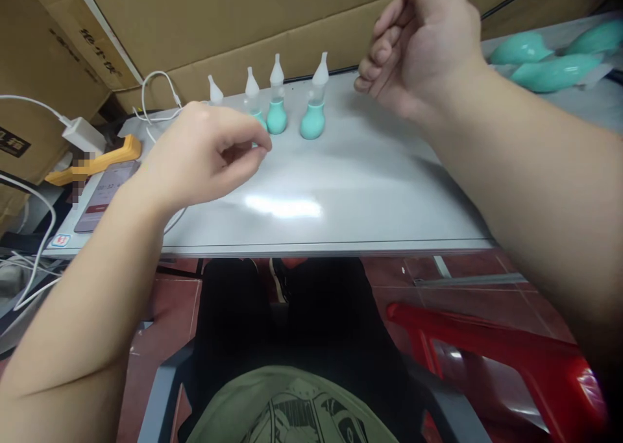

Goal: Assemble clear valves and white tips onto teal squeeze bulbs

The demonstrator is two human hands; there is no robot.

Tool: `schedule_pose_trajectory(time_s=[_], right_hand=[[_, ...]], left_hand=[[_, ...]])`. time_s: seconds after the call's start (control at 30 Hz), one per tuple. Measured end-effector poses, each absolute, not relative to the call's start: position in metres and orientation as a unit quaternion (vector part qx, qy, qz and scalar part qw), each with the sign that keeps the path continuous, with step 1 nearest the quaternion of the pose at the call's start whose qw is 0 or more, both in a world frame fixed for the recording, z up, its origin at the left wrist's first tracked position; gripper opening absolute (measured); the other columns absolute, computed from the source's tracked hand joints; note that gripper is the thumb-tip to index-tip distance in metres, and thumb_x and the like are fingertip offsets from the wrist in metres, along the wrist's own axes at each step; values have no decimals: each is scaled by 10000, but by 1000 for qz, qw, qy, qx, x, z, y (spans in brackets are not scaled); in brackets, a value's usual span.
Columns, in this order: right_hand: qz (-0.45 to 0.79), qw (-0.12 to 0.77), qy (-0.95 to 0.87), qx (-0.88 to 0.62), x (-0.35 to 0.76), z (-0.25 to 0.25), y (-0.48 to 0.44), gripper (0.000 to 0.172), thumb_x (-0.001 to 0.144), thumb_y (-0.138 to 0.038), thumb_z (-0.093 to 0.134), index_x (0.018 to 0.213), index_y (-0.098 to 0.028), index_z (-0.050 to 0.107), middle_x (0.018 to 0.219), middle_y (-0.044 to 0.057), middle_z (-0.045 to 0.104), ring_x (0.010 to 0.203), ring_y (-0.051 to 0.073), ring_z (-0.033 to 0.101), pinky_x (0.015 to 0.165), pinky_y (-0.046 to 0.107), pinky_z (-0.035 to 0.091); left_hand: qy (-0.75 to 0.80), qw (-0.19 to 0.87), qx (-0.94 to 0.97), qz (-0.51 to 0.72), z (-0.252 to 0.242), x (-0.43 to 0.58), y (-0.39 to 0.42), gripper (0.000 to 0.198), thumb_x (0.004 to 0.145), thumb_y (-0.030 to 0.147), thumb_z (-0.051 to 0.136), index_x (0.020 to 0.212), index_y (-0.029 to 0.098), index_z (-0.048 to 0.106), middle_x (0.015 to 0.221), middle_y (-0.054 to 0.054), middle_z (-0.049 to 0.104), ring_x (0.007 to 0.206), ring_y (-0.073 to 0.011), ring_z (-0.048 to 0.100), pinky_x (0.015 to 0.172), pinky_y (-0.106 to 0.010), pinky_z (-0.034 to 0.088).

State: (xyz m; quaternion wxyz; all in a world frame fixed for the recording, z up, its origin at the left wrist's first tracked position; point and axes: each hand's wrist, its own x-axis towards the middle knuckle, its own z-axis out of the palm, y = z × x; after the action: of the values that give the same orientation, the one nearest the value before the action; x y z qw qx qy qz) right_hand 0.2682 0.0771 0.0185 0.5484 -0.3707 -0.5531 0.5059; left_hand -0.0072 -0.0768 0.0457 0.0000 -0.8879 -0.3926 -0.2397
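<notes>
Several nasal aspirators with teal bulbs, clear middles and white tips stand upright at the back of the table. My left hand (214, 151) is in front of the left ones, hiding most of the leftmost aspirator (215, 93) and part of the second aspirator (252, 87). Its thumb and index fingertips come together in a pinch; anything inside is hidden. To the right, a third aspirator (277, 115) and a fourth aspirator (313, 119) show fully. My right hand (413, 57) hovers right of them, palm visible, fingers loosely curled, nothing seen in it.
Wrapped teal pieces (555, 72) lie at the table's far right. On the left are a phone (104, 196), a yellow tool (97, 161), a white charger (84, 135) and cables. Cardboard (233, 21) walls the back. A red stool (487, 339) stands below right.
</notes>
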Motion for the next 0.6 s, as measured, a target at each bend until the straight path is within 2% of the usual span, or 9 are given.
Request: schedule_pose_trajectory(time_s=[0.1, 0.2, 0.3, 0.4, 0.47, 0.53, 0.6], right_hand=[[515, 559, -533, -373, 266, 20, 75, 531, 1154, -406, 228, 710, -233, 465, 562, -19, 348, 516, 162, 315, 585, 308, 341], [527, 574, -513, -361, 263, 21, 72, 593, 1158, -388, 211, 664, -219, 491, 512, -23, 358, 477, 146, 325, 566, 305, 325], [535, 580, -504, -352, 260, 21, 71, 640, 1164, -359, 214, 620, -210, 514, 474, -24, 375, 439, 131, 332, 554, 311, 312], [530, 577, -506, -361, 259, 21, 73, 676, 1186, -332, 197, 598, -214, 511, 447, -32, 370, 417, 122, 341, 548, 318, 303], [524, 574, -508, -371, 258, 22, 75, 686, 1192, -310, 184, 600, -215, 517, 439, -41, 372, 414, 109, 365, 552, 322, 306], [518, 568, -511, -384, 258, 23, 76, 688, 1189, -301, 172, 601, -212, 519, 429, -49, 375, 415, 90, 383, 561, 329, 317], [518, 560, -515, -391, 258, 23, 74, 673, 1180, -320, 185, 615, -201, 530, 427, -57, 398, 432, 69, 407, 577, 335, 336]], left_hand=[[-409, -36, -855, -317, 30, -4, -102, 164, 962, 175, 637, 918, 230, 785, 804, -33, 727, 707, -196, 646, 673, -369, 512], [-418, -44, -826, -376, 10, 3, -128, 150, 965, 145, 661, 944, 224, 786, 847, -18, 740, 750, -181, 664, 700, -335, 540], [-478, -47, -802, -356, -4, 1, -147, 170, 999, 140, 637, 1076, 197, 777, 1035, -45, 776, 971, -199, 722, 876, -328, 579], [-559, -41, -764, -320, -8, -15, -157, 206, 1042, 252, 634, 1193, 193, 761, 1215, -70, 780, 1136, -241, 729, 1023, -372, 579], [-604, -60, -751, -261, -9, -28, -159, 321, 1066, 349, 614, 1314, 183, 732, 1331, -94, 761, 1218, -283, 721, 1065, -422, 584], [-624, -76, -750, -207, -12, -40, -159, 450, 1069, 413, 607, 1423, 145, 683, 1479, -139, 696, 1366, -325, 662, 1165, -483, 545], [-629, -77, -749, -192, -15, -50, -158, 521, 1061, 442, 617, 1459, 110, 663, 1587, -176, 611, 1501, -342, 563, 1271, -520, 456]])
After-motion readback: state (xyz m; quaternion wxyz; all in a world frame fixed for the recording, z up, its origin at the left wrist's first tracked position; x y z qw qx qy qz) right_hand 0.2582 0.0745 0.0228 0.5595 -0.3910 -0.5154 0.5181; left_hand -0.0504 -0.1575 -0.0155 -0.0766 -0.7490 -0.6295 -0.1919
